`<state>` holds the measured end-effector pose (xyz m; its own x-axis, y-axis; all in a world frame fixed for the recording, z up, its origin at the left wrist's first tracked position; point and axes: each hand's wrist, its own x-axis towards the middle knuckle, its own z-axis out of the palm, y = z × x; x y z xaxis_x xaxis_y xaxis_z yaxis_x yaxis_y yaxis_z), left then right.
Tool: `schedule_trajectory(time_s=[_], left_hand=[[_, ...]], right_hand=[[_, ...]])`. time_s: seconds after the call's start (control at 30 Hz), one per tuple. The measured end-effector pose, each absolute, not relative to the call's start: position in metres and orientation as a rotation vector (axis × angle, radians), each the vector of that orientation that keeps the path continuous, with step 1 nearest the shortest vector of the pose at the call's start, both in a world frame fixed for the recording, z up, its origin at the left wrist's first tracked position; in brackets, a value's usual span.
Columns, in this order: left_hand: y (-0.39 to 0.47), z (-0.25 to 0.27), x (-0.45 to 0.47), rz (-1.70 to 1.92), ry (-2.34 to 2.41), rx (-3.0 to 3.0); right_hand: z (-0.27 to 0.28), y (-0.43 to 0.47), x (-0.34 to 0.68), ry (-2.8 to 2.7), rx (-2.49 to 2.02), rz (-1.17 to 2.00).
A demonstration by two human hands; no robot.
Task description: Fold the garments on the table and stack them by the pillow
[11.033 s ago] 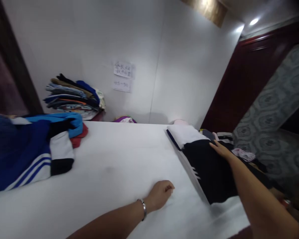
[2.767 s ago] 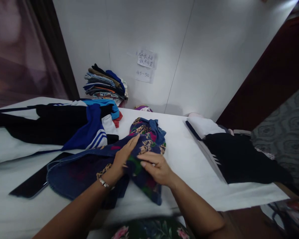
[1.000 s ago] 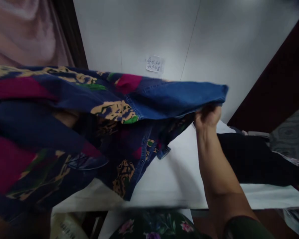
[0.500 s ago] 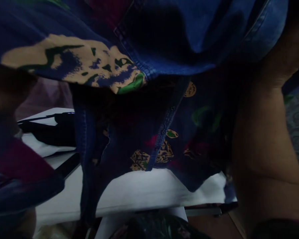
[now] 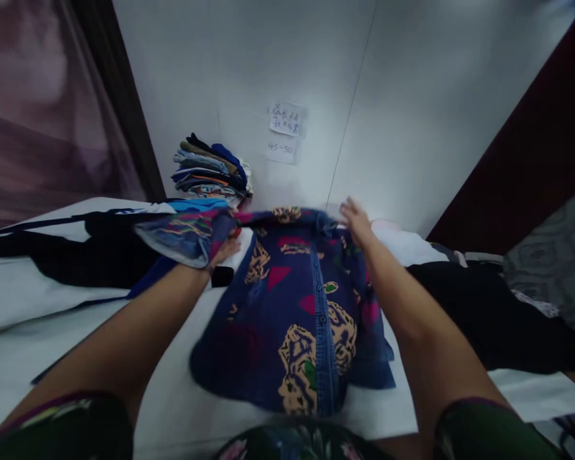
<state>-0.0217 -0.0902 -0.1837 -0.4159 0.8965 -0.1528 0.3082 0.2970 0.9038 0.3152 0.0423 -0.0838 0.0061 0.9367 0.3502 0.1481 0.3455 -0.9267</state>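
Patterned denim shirt (image 5: 273, 306) at centre, in front of the wearer, spread over the white worktop (image 5: 167, 402). Navy ground; tan, magenta and green patches. Button strip faces up, running from the collar area toward the near edge. Top edge bunched in a band between the two hands; cannot tell whether the whole lower part rests on the worktop.

Left hand (image 5: 227, 249): at the shirt's upper left, a sleeve with a pale, open cuff draped over the wrist. Fingers blurred, partly behind cloth; cannot tell if they pinch it.

Right hand (image 5: 356, 223): at the upper right, beside the collar area. Fingers loosely spread, pointing away from the wearer; slight blur.

Left side of worktop: long black garment (image 5: 110, 239), a blue one (image 5: 156, 273) partly beneath it, light blue cloth (image 5: 199, 204) behind. Stack of folded clothes (image 5: 211, 169) farther back, near the wall (image 5: 249, 64); mixed colours, edges uneven.

Right side: black clothing (image 5: 453, 306) laid out, white folded cloth (image 5: 407, 247) just behind, part covered by the right forearm.

Two paper notes on the wall, one above the other: upper note (image 5: 286, 119) handwritten in characters, lower note (image 5: 281, 150) reading "45-50". Pinkish curtain (image 5: 38, 108), far left.
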Motion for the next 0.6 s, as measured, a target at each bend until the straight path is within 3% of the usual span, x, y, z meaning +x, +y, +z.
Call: schedule_trajectory(time_s=[0.1,0.2,0.37,0.6], left_hand=[[-0.085,-0.199,-0.022,1.019,1.873,1.052],[-0.101,-0.218,-0.021,0.918,1.908,1.151],[-0.137,-0.245,-0.022,0.573,2.115,1.526],[-0.142,-0.242,-0.018,0.522,2.071,1.598]], right_hand=[[-0.179,0.000,0.329,-1.704,-1.226,0.883],[-0.239,-0.050,0.367,-1.803,-1.293,0.802],[-0.271,-0.112,0.442,-1.733,-1.485,0.508],[-0.293,-0.144,0.460,-1.478,-1.737,0.677]])
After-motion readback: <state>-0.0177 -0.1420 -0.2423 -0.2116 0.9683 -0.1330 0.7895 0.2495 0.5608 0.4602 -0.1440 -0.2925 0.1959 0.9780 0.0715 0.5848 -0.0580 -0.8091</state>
